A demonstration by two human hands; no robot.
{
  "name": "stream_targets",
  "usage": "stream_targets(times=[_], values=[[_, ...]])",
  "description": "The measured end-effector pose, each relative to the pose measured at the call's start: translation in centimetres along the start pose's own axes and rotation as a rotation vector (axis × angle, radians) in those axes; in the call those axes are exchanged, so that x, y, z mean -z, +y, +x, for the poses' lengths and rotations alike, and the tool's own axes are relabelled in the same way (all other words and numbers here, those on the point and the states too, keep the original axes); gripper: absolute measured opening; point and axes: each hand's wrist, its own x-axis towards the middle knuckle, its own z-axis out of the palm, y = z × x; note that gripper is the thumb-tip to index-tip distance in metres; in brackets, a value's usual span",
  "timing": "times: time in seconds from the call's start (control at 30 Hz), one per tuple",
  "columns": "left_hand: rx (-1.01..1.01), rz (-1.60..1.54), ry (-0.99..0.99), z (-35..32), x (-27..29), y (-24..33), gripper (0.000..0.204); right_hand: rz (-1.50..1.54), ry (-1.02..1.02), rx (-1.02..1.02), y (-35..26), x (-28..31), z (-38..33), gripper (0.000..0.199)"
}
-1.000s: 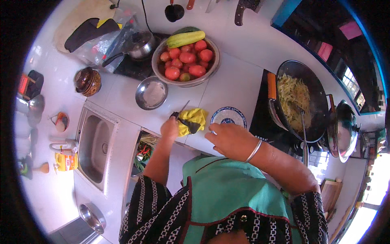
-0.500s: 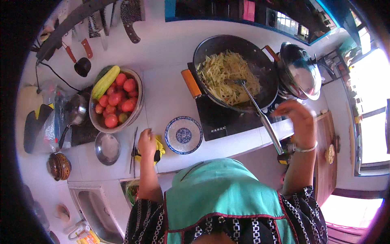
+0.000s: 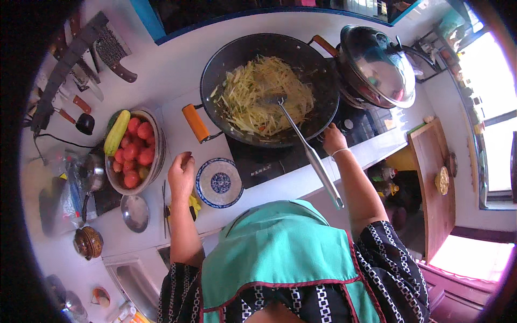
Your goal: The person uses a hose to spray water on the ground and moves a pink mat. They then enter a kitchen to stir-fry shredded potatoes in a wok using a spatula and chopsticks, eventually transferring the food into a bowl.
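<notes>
A black wok (image 3: 218, 116) with wooden handles holds pale shredded vegetables (image 3: 258, 89), and steam hazes it. The head of a metal spatula (image 3: 315, 159) rests in the food; its handle juts over the counter's front edge, untouched. My right hand (image 3: 335, 141) is at the stove beside the wok's lower right rim, fingers bent and closed on something I cannot make out. A round knob (image 3: 348, 124) shows just right of it. My left hand (image 3: 182, 171), empty with loosely bent fingers, hovers left of a blue-and-white plate (image 3: 219, 183). Below that wrist lies a yellow cloth (image 3: 194, 205).
A bowl (image 3: 157, 164) of tomatoes and a long yellow-green squash sits at left, near a small metal dish (image 3: 134, 213) and chopsticks (image 3: 165, 210). A second pot with a glass lid (image 3: 377, 67) stands right of the wok. Knives (image 3: 121, 70) hang on the wall.
My right hand has moved from above the spatula handle down to the stove beside the wok. My left hand has risen off the yellow cloth toward the plate. The view has shifted.
</notes>
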Motion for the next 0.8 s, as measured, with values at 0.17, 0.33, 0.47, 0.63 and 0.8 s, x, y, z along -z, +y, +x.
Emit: stream_targets(times=[0.17, 0.33, 0.47, 0.63, 0.8], values=[[-0.038, -0.177, 0.063, 1.4, 0.5, 1.9, 0.021, -0.126, -0.043, -0.170, -1.2, 2.0, 0.8, 0.037], [-0.087, -0.270, 0.111, 2.3, 0.3, 4.5, 0.020, -0.136, -0.076, -0.196, 0.3, 2.0, 1.9, 0.051], [0.008, -0.457, 0.135, 2.2, 0.4, 5.7, 0.025, 0.378, 0.181, -0.272, 1.1, 3.4, 1.7, 0.044], [0.098, -0.442, 0.109, 2.1, -0.1, 6.0, 0.030, 1.337, 0.376, -0.233, 0.6, 7.6, 2.6, 0.033], [0.078, -0.429, 0.129, 2.2, 0.1, 5.8, 0.028, 1.211, 0.557, 0.016, -3.5, 13.6, 2.5, 0.025]])
